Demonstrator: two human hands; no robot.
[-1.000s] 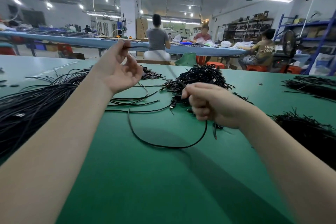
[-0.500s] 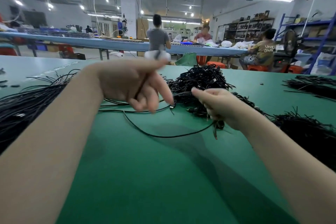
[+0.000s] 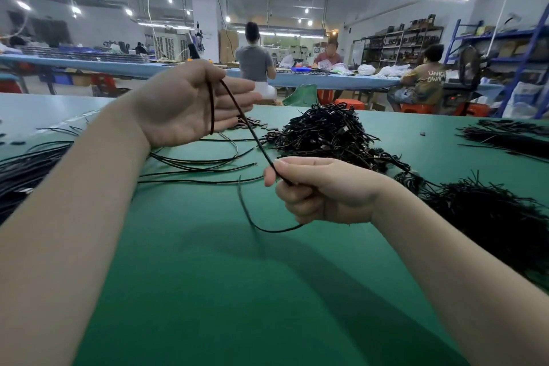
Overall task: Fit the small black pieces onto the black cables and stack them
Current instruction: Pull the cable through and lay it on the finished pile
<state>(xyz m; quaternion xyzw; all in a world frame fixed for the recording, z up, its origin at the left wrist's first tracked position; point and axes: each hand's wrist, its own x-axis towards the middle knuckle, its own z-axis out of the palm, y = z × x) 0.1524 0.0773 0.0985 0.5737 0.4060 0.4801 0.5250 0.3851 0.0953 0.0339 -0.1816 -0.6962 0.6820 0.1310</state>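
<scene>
One black cable [image 3: 249,125] stretches between my hands above the green table [image 3: 208,276]. My left hand [image 3: 190,104] is raised, palm toward me, fingers spread, with the cable looped over the thumb side and running down across the palm. My right hand [image 3: 320,187] is lower and pinches the same cable between thumb and forefinger; the cable's tail curves down to the table under it. A tangled heap of black cables with small black pieces [image 3: 326,134] lies behind my right hand. I cannot make out a small piece in either hand.
Loose straight cables [image 3: 202,163] lie on the table under my left hand, a thick bundle [image 3: 26,169] at the far left. More cable piles [image 3: 487,211] sit on the right. Three people sit at a long blue bench [image 3: 297,77] beyond.
My left hand has lifted and turned palm toward me, opening its fingers with the cable draped over it. My right hand has shifted slightly, and the cable is now pulled taut between them.
</scene>
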